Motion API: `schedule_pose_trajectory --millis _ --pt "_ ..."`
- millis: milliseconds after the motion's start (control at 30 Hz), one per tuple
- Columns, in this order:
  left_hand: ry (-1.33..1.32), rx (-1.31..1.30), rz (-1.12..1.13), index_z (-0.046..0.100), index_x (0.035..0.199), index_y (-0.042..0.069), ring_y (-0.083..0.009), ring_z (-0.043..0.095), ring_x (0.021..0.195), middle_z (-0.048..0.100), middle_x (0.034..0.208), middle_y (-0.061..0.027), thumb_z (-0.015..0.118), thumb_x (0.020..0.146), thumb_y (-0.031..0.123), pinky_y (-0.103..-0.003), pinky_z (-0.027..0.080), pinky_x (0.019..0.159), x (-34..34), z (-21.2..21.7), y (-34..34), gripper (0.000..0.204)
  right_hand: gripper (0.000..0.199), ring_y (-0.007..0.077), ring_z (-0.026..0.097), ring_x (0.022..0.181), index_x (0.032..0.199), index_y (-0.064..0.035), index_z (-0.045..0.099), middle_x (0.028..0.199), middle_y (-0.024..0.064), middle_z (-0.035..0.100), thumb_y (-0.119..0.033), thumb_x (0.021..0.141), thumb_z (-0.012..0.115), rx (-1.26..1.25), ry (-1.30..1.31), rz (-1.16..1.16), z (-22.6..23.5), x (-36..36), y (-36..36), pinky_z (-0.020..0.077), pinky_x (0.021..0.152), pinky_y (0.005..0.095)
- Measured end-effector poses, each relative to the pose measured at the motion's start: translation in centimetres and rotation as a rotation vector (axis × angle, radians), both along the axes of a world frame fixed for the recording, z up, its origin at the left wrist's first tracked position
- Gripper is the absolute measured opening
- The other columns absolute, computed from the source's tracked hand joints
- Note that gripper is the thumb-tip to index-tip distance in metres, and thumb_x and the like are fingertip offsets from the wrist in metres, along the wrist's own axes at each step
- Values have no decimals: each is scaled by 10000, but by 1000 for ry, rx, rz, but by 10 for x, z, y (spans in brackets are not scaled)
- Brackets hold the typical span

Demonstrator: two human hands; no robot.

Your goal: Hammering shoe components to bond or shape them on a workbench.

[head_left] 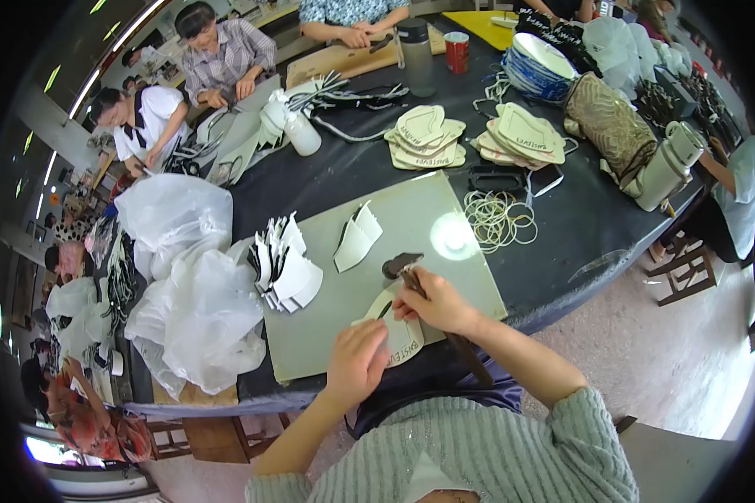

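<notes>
My right hand [440, 303] is closed round the wooden handle of a hammer [401, 265]. Its dark head points away from me and the handle runs back under my forearm; finger and thumb meet low over the work. My left hand [359, 356] is curled at the left edge of a cream template piece [407, 337] with handwriting on it, its fingertips partly hidden. A short black strip [384, 310] lies by those fingers. Under both hands is a pale flat board [411, 210]. White curved pieces with black edges form a larger stack [285, 268] and a smaller stack [358, 239].
Plastic bags [193, 310] bulge left of the board. Cream templates [428, 138], rubber bands [499, 220], a phone [545, 178], a white bottle [302, 134], a dark tumbler [415, 59], a red cup [456, 52] and a beige flask [671, 163] stand or lie beyond. Other people work around the table.
</notes>
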State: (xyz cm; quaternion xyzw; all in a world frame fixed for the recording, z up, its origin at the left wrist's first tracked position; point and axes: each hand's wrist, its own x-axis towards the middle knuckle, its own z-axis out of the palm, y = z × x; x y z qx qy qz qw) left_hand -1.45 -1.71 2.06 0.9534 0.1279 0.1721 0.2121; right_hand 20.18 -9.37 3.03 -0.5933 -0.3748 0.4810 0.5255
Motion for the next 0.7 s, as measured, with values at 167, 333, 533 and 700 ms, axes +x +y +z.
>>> schedule_pose_trajectory --millis 167,333,533,700 --pt "-237 29 207 635 1123 11 -356 596 997 643 1070 -143 685 859 118 -442 456 866 19 6 17 289 256 241 680 603 1052 15 576 751 152 672 -236 1004 558 -34 -257 -30 35 25 -5 537 584 363" --pt "-263 27 316 669 1083 -6 -347 594 969 636 1048 -148 694 861 83 -407 483 836 26 10 35 240 328 434 649 716 907 1 545 717 229 648 -315 996 548 -93 -864 80 41 42 -10 504 658 517" --pt "-214 -38 311 702 1044 29 -291 577 965 614 1005 -74 735 820 136 -409 442 861 31 2 29 250 265 390 645 675 894 -7 547 692 197 630 -257 971 593 -99 -1062 188 55 16 -7 501 603 445" --pt "-178 -48 287 711 1036 48 -279 564 995 602 995 -53 751 790 146 -426 419 887 37 -2 22 268 265 346 665 628 878 -17 538 669 153 645 -258 945 624 -204 -1230 342 41 15 -5 518 567 432"
